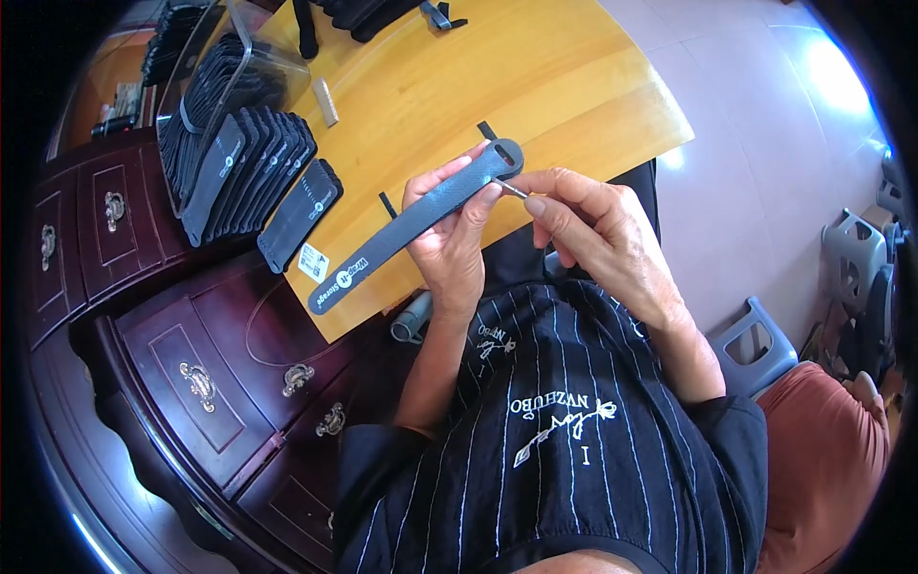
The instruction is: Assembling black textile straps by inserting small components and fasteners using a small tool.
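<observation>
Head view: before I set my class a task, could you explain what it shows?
A fisheye camera on a person's head looks down, so straight edges bend. No robot here: the work is done by hand. The bare left hand holds a dark grey strap with a slotted end; the bare right hand pinches a thin silvery tool near that slot. On the yellow wooden table lie a short ruler-like strip and, toward its left edge, a bundle of black straps.

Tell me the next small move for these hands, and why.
Probably, the right hand should nudge the slim tool gently against the black strap near its slotted end: the tool, pinched between thumb and finger, points at the strap's edge there, and the left hand grips the strap.
</observation>
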The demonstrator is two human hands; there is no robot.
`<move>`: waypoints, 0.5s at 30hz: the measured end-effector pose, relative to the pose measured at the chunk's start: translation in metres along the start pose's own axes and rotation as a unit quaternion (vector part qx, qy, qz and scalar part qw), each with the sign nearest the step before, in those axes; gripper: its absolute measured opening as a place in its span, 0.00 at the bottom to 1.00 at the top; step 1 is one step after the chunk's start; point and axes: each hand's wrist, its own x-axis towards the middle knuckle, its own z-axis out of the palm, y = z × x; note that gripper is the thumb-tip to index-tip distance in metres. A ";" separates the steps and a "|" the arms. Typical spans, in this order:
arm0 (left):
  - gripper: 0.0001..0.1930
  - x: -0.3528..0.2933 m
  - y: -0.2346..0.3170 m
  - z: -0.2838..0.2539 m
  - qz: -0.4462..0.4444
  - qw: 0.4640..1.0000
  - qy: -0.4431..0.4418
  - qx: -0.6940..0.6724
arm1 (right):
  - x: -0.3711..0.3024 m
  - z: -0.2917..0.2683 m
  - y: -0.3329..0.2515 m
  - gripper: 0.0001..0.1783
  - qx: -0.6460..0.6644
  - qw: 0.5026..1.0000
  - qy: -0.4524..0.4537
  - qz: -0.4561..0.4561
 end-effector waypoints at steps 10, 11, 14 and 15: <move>0.15 0.001 0.000 0.000 0.001 1.000 0.002 0.002 | 0.001 -0.002 0.001 0.14 0.005 1.000 -0.015 0.013; 0.15 0.000 0.000 0.000 0.001 1.000 0.002 0.002 | 0.001 -0.002 0.001 0.14 0.013 1.000 -0.015 0.012; 0.15 0.000 -0.001 -0.001 -0.002 1.000 0.001 0.000 | 0.001 0.000 0.007 0.14 0.050 0.999 -0.013 0.010; 0.15 0.000 -0.001 0.000 -0.006 1.000 0.002 -0.002 | 0.001 0.000 0.008 0.14 0.050 0.999 -0.013 0.010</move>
